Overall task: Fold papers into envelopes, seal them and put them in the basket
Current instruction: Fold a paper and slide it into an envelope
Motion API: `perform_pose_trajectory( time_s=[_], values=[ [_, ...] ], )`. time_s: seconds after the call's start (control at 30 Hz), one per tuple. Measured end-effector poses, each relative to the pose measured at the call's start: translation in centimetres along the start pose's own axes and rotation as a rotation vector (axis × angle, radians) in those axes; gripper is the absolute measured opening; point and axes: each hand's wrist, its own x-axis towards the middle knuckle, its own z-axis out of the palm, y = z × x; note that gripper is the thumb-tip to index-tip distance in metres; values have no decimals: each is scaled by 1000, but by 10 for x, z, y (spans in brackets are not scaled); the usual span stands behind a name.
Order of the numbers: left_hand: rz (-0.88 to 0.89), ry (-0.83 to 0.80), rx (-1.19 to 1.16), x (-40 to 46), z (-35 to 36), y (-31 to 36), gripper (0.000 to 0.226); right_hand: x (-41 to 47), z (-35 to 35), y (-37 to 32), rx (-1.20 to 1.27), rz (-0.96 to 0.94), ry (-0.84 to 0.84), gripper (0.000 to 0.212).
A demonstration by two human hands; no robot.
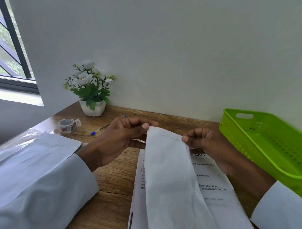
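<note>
Long white paper envelope (175, 176) — far corners pinched, left hand (121, 139), right hand (202, 142)

Soft daylight from left window (10, 39); blurred, bowed edges.

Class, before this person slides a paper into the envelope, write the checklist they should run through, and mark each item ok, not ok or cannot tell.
1. Envelope held at its far end by both hands, left hand and right hand: ok.
2. Envelope mouth open: cannot tell.
3. Printed paper folded to fit: cannot tell, it lies under the envelope.
4. Tape roll on the desk for sealing: ok.
5. Green basket within view at the right: ok.
</note>
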Motion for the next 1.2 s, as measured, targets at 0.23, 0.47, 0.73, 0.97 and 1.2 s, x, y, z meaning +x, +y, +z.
perform_pose_trajectory(
  time_s=[0.23,0.47,0.73,0.97,1.2],
  values=[
    [99,-155,132,-1,12,-5,43,-4,17,6,78,126,-130,8],
    [205,105,115,1,10,-5,15,-7,12,-11,-27,138,-248,23],
    [-37,469,117,4,-34,-1,19,-2,-22,-14,554,306,-191,52],
    [-204,685,159,7,-51,-9,17,13,-13,9,389,195,151,37],
    [-349,620,312,9,-59,-7,5,10,-9,17,237,184,232,9]
  ],
)
